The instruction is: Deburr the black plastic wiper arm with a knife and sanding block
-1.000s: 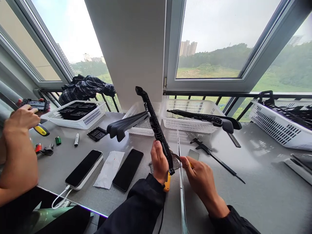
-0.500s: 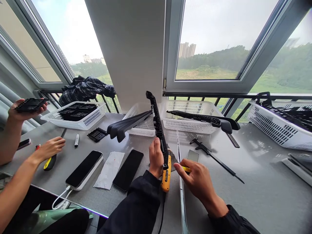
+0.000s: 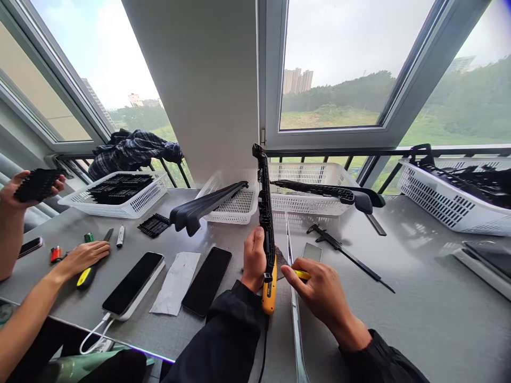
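Note:
My left hand (image 3: 254, 258) is closed around the lower part of a long black plastic strip (image 3: 265, 205), which stands nearly upright from the table. Just below that hand a yellow-handled tool (image 3: 269, 290) lies along the strip's bottom end. My right hand (image 3: 321, 290) is closed in a pinch on a small yellow knife (image 3: 301, 274), its tip close to the strip's base. A dark scrap of sheet (image 3: 282, 260) lies under both hands.
White baskets (image 3: 315, 205) with black parts stand along the window; another basket (image 3: 447, 210) is at the right. Two phones (image 3: 207, 276), a paper slip (image 3: 175, 282) and a caliper (image 3: 347, 255) lie on the grey table. At left, a co-worker's hands (image 3: 83, 255) rest on a knife and hold a black part.
The black strip has swung from leaning left to nearly upright. My right hand stayed by its base. The co-worker's hand put the yellow knife down on the table and raised the black part.

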The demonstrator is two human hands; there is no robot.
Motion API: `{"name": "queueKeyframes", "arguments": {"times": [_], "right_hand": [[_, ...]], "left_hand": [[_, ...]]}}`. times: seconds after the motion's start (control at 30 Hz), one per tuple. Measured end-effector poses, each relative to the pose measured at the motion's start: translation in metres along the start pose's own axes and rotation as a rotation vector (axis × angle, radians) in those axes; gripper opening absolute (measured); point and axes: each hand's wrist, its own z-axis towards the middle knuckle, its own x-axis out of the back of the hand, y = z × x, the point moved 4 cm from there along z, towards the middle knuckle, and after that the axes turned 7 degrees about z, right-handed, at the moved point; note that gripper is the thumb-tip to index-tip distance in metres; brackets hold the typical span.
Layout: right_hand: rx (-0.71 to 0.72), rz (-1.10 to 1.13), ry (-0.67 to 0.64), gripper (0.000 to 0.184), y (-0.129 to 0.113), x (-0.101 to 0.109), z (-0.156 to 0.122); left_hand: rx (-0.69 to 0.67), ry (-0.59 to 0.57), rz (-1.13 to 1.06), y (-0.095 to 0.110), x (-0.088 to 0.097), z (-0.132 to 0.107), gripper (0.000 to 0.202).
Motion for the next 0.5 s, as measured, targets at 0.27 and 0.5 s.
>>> {"name": "queueKeyframes", "arguments": {"times": [0.27,0.5], "right_hand": [[-0.018,0.018,0.017,0.079,0.0013,0.0024,0.0015],[-0.038,-0.001,0.025,0.079,0.0056,0.0017,0.001]], "left_hand": [[0.019,-0.023,0.005,-0.0032,-0.0005,0.0001,0.062],[-0.007,-0.025,0.012,-0.0013,-0.0008,0.0006,0.063]]}}
